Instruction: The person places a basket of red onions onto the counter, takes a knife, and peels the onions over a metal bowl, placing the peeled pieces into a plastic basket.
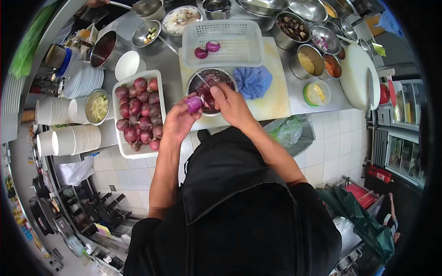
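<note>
My left hand [176, 122] holds a shiny purple red onion [194, 105], its outer skin off, above the near side of a metal bowl [189, 82]. Dark onion skins lie in the bowl. My right hand [233, 106] is closed on a knife [202, 79], whose thin blade points up and left over the bowl. Its handle is hidden in my fist. Two peeled onions [201, 52] rest in a white perforated basket [258, 41] behind the bowl. To the left, a white basket [118, 138] is heaped with unpeeled red onions [138, 115].
A crumpled blue cloth [252, 83] lies on the cutting board [276, 99], right of the bowl. Stacked white bowls [83, 140] stand at far left. Pots of ingredients [306, 62] and a round white board [359, 76] crowd the right. A lined bin [304, 142] sits below the counter edge.
</note>
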A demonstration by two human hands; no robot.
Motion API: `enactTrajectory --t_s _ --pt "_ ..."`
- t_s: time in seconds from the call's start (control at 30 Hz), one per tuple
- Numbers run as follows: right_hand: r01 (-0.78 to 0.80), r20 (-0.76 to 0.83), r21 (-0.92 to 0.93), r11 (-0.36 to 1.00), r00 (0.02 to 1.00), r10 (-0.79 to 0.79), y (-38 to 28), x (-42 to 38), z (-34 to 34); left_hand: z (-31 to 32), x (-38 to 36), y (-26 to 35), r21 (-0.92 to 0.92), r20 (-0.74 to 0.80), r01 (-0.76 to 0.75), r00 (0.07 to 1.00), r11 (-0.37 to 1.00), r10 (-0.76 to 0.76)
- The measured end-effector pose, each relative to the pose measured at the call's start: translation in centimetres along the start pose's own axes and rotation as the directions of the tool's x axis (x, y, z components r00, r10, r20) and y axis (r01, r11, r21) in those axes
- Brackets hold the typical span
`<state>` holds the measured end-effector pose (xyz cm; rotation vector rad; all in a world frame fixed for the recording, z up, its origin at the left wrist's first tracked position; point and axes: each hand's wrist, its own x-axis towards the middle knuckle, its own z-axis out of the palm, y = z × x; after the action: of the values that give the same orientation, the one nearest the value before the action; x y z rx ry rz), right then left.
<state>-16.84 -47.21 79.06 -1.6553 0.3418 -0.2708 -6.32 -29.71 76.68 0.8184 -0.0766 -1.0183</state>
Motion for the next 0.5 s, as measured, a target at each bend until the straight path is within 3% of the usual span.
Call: enactTrajectory --t_s 0.07,0.13,0.2,0.27,0.4,0.47,0.5 --pt "-0.056 -0.015 0.041 0.998 0.998 0.057 0.5 0.6 -0.8 -0.3 0.1 0.1 0.074 0.000 -0.003 1.000 0.997 0.003" --pt "-0.083 0.036 0.037 0.996 0.996 0.081 -0.9 0.1 -1.2 0.1 0.3 0.1 0.211 -0.083 -0.100 0.989 0.972 0.120" --pt "-0.106 0.081 0.027 0.994 0.991 0.104 -2.0 -0.5 -1.4 0.4 0.5 0.1 0.175 -0.115 -0.102 0.986 0.979 0.124" --pt "-0.325 0.204 0.151 0.933 0.934 0.293 -2.6 -0.8 -1.0 1.0 0.7 0.2 0.140 -0.147 -0.106 0.981 0.984 0.127" --pt "-0.326 0.185 0.245 0.913 0.940 0.286 -1.2 -0.6 0.3 1.3 0.7 0.1 0.010 -0.055 -0.021 0.998 1.000 0.021" --pt "-0.147 0.073 0.099 0.984 0.987 0.140 0.0 -0.1 0.4 0.9 0.8 -0.3 -0.042 -0.021 0.019 1.000 0.999 -0.019" --pt "-0.148 0.071 0.098 0.984 0.987 0.142 0.2 0.1 0.3 0.7 0.8 -0.4 -0.039 -0.013 0.030 0.999 0.999 -0.030"
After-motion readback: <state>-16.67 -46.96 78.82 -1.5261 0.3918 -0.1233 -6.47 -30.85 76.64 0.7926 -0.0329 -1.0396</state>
